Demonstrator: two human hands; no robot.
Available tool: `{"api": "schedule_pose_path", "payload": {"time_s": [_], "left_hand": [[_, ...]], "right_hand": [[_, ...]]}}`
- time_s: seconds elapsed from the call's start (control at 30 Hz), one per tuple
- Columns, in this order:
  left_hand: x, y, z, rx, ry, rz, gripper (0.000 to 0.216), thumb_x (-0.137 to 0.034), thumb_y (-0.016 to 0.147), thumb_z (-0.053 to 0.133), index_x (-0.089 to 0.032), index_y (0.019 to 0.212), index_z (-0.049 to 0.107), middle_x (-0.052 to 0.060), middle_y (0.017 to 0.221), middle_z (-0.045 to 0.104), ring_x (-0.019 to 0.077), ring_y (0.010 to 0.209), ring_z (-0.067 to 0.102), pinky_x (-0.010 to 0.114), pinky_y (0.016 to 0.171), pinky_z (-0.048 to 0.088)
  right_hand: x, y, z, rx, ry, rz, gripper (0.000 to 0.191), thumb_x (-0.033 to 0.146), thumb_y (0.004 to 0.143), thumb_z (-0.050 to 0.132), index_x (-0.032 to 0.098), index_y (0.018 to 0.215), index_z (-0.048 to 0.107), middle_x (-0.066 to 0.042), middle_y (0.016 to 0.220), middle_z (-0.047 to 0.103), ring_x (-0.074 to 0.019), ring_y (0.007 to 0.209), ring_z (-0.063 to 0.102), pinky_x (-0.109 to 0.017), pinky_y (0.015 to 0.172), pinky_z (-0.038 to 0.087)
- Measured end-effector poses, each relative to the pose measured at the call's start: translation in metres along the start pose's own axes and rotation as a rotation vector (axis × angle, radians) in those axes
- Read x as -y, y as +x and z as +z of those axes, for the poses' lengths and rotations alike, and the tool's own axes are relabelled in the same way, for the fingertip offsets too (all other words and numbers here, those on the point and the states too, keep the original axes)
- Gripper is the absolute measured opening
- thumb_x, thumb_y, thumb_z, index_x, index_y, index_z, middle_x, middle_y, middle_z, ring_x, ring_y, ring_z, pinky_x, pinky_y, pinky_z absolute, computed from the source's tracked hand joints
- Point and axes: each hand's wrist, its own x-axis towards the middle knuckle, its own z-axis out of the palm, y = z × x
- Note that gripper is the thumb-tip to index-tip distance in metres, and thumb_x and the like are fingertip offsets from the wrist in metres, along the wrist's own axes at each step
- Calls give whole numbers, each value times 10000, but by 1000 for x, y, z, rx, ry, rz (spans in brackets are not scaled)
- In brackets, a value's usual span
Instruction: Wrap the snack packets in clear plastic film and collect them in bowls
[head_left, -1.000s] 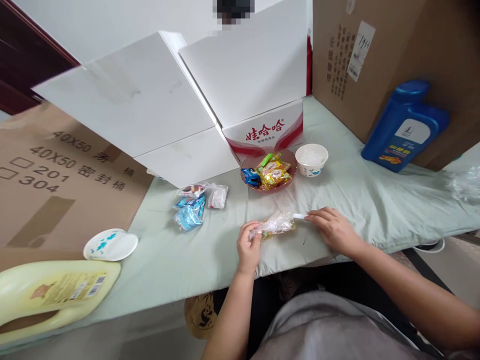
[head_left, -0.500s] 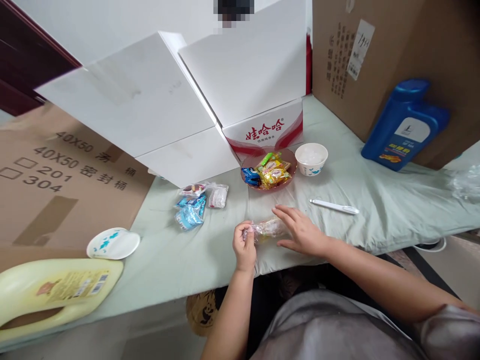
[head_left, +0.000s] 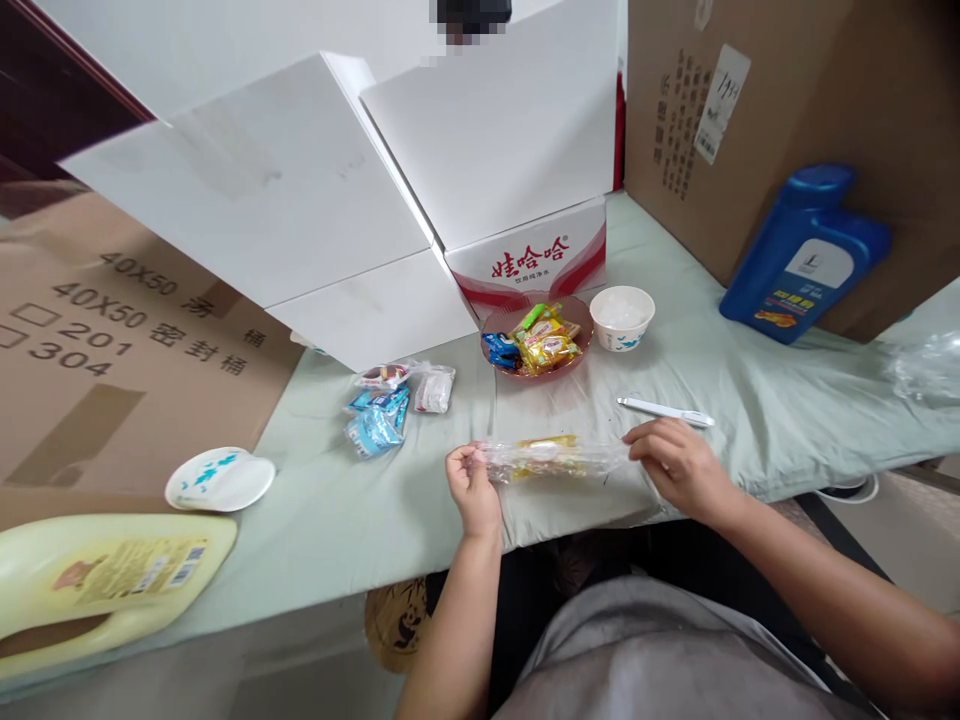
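Observation:
A clear plastic bag (head_left: 592,457) stretches between my two hands near the front edge of the cloth-covered table. Yellow-wrapped packets (head_left: 546,450) show through the plastic. My left hand (head_left: 474,488) is closed on its left end. At the other end, my right hand (head_left: 681,468) pinches the plastic between thumb and fingers. Just beyond the right hand lies a white cutter-like tool (head_left: 666,411). Farther back, a reddish glass bowl (head_left: 540,372) holds yellow, green and blue wrapped snacks (head_left: 551,345). Left of my hands are blue snack packets (head_left: 377,420) and a small white packet (head_left: 434,389).
A white paper bowl (head_left: 622,325) stands beside the glass bowl; another paper bowl (head_left: 251,485) lies tipped at left. White boxes (head_left: 495,140) and brown cartons (head_left: 127,350) line the back and left. A blue bottle (head_left: 802,260) and yellow jug (head_left: 150,560) flank the table (head_left: 420,530).
My right hand has moved right and closed on the plastic bag's end. The bag, bunched before, is now drawn out lengthwise. My left hand keeps its hold, slightly farther left.

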Motion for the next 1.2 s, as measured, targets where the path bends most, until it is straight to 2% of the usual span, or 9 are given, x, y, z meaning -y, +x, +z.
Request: {"api": "schedule_pose_path", "payload": {"time_s": [0.23, 0.33, 0.47, 0.53, 0.7, 0.87, 0.93, 1.07, 1.2], "left_hand": [[-34, -15, -9, 150, 302, 588, 36, -205, 889, 497, -191, 921, 506, 89, 1053, 587, 216, 1047, 565, 417, 906, 469], [-56, -27, -25, 450, 388, 823, 92, -133, 824, 503, -202, 886, 503, 86, 1043, 630, 261, 1102, 562, 470, 911, 474], [-77, -41, -40, 946, 445, 769, 35, -170, 808, 490, -199, 809, 510, 61, 879, 665, 232, 919, 631, 403, 808, 514], [-79, -44, -41, 1050, 538, 669, 83, -232, 855, 478, -190, 822, 542, 56, 822, 656, 195, 781, 636, 343, 708, 526], [-74, -39, -29, 930, 761, 650, 209, -150, 934, 408, -186, 962, 612, 43, 860, 681, 160, 758, 652, 289, 683, 541], [-74, -31, 4, 892, 803, 798, 351, -119, 878, 513, -194, 1217, 569, 114, 1301, 571, 262, 1188, 544, 435, 989, 486], [-70, -25, 17, 898, 823, 780, 461, -143, 844, 580, -204, 1296, 518, 123, 1398, 491, 301, 1297, 452, 494, 1048, 434], [-53, -10, 32, 976, 782, 661, 516, -159, 813, 628, -240, 1308, 507, 94, 1314, 562, 291, 1247, 501, 511, 1033, 443], [-48, 9, 27, 894, 584, 540, 431, -163, 854, 584, -250, 1272, 524, 79, 1219, 611, 225, 1134, 580, 427, 989, 487]], "right_hand": [[-11, 6, -17, -177, -69, 68, 255, 38, 817, 416, 229, 775, 579, -61, 1038, 687, -240, 1037, 615, -440, 856, 491], [-2, 4, -26, -128, 33, 39, 281, 25, 825, 396, 227, 866, 586, -73, 1082, 668, -229, 1089, 601, -426, 887, 496], [17, 0, -26, 247, 167, 28, 263, 113, 904, 395, 211, 1074, 570, -90, 1071, 673, -188, 969, 655, -317, 796, 521], [24, 0, -20, 500, 55, 112, 235, 186, 946, 393, 188, 1082, 584, -92, 958, 702, -195, 823, 682, -298, 701, 508], [27, 4, -1, 824, -331, 307, 293, 309, 973, 404, 177, 870, 644, -78, 707, 689, -223, 632, 664, -288, 575, 425], [9, 10, 16, 425, -277, 204, 317, 406, 951, 461, 155, 1061, 621, -133, 985, 674, -264, 931, 630, -373, 808, 473], [-3, 10, 28, 319, -188, 108, 581, 555, 886, 525, 129, 1282, 517, -183, 1207, 603, -314, 1149, 539, -455, 962, 423], [-21, 2, 52, 364, -111, 37, 1089, 778, 733, 539, 112, 1514, 177, -221, 1445, 418, -376, 1365, 330, -570, 1098, 267], [-27, -4, 58, 379, -83, 83, 1136, 772, 756, 514, 82, 1529, 51, -245, 1479, 363, -354, 1384, 313, -542, 1109, 287]]}}
